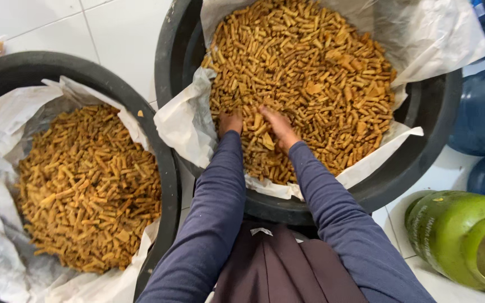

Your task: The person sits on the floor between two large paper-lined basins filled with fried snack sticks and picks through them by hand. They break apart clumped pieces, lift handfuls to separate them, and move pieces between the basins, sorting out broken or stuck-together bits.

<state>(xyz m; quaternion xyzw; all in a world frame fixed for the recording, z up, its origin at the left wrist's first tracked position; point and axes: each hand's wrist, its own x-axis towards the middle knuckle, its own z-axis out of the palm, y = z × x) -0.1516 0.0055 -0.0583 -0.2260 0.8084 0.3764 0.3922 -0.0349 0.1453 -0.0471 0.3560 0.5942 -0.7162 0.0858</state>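
Hands dug into golden-brown fried snack sticks (304, 73) heaped in paper-lined black round plastic tub (422, 163) straight ahead: left hand (230, 121) fingers buried, grip can't tell, right hand (278, 127) spread flat on sticks, w/ second similar tub (158, 140) just beside, at left.

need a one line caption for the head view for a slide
Both hands, left hand and right hand, dig into golden snack sticks in a paper-lined black tub.
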